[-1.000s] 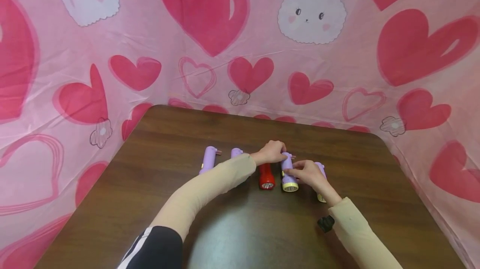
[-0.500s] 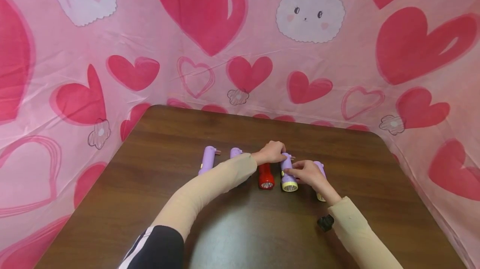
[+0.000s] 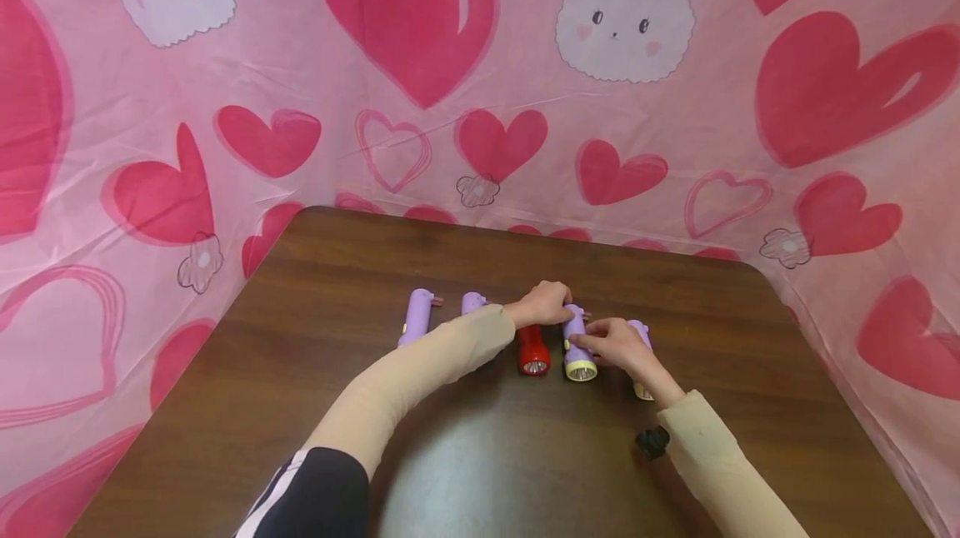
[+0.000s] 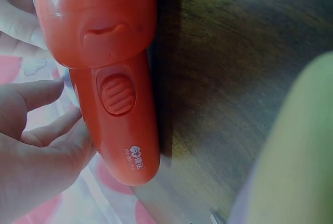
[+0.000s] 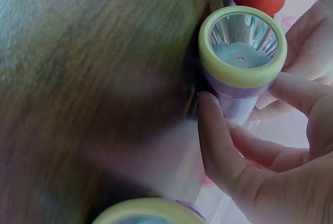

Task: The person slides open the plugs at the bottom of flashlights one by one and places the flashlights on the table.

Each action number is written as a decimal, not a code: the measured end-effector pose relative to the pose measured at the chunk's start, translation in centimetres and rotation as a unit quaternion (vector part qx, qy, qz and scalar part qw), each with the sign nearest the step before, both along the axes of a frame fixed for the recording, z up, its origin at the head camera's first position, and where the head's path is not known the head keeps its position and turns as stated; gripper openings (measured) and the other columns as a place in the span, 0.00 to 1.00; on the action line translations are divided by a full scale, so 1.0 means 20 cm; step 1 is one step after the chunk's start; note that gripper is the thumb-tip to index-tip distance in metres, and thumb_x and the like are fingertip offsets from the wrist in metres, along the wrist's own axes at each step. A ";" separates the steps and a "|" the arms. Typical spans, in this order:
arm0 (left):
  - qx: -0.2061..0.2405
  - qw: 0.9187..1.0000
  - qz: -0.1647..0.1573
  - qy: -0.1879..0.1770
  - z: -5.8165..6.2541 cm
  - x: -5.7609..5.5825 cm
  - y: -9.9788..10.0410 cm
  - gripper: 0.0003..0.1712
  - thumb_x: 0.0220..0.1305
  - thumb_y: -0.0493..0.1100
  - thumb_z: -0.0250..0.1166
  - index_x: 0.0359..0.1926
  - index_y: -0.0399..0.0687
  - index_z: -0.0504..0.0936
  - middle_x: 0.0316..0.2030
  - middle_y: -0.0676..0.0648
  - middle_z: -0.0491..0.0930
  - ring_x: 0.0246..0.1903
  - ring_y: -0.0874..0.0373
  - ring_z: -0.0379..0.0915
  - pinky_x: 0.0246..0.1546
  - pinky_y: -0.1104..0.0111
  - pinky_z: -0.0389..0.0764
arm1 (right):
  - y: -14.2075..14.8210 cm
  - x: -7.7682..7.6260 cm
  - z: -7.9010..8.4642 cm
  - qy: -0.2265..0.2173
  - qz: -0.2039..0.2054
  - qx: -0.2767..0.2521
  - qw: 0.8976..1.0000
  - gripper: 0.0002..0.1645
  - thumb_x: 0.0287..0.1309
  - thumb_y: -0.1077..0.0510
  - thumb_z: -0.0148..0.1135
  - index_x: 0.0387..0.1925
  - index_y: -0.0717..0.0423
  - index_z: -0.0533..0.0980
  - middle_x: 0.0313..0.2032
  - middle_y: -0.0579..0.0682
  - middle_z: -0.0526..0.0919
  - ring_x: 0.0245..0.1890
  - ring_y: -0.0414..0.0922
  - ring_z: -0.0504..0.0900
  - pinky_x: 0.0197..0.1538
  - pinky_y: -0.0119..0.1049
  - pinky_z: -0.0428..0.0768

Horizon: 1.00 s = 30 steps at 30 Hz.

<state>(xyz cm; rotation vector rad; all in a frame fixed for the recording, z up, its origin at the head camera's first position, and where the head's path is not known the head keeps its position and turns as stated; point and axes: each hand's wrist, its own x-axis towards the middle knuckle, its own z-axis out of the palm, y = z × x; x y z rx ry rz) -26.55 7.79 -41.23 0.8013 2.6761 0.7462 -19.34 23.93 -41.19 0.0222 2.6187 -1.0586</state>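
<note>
A purple flashlight [image 3: 573, 330] with a pale yellow rim lies on the brown table, its lens toward me. My left hand [image 3: 546, 303] pinches its far tail end. Nearer the head, my right hand [image 3: 617, 344] grips the same flashlight between thumb and fingers; the right wrist view shows those fingers round the neck below the yellow rim [image 5: 244, 78]. Just left of it lies a red flashlight [image 3: 533, 348], partly under my left hand. In the left wrist view this red flashlight [image 4: 117, 104] hides most of the purple one.
Two more purple flashlights lie to the left, one at the far left [image 3: 417, 317] and one [image 3: 473, 302] mostly behind my left sleeve. Another purple flashlight [image 3: 642, 391] is partly covered by my right hand. A pink heart-patterned cloth [image 3: 420, 155] hangs behind the table [image 3: 480, 455].
</note>
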 end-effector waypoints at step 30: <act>0.003 1.000 -0.008 0.016 -0.02 0.01 0.01 0.17 0.68 0.43 0.62 0.53 0.39 0.82 0.49 0.43 0.85 0.40 0.55 0.78 0.44 0.69 0.82 | 0.21 0.07 0.15 0.034 -0.033 0.024 0.999 0.31 0.66 0.44 0.61 0.56 0.66 0.75 0.49 0.65 0.83 0.41 0.50 0.86 0.42 0.41 0.86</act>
